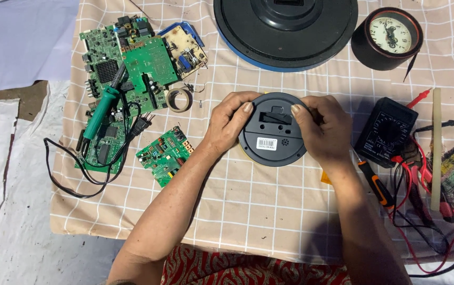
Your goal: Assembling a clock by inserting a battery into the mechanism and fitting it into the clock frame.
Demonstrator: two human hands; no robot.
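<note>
I am holding the round black plastic clock [273,130], back side up, over the checked cloth surface [248,206], between both hands. My left hand [229,122] and right hand [323,126] are curling their fingers [246,107] closed around opposite rims. It looks light, rigid and a little slick, so the rim seems the safest hold. Green circuit boards [126,68] are lying well to the left, a black multimeter [385,132] near the right.

One head-worn camera looks almost straight down, from close above, at the checked cloth [248,211] and forearms.
</note>
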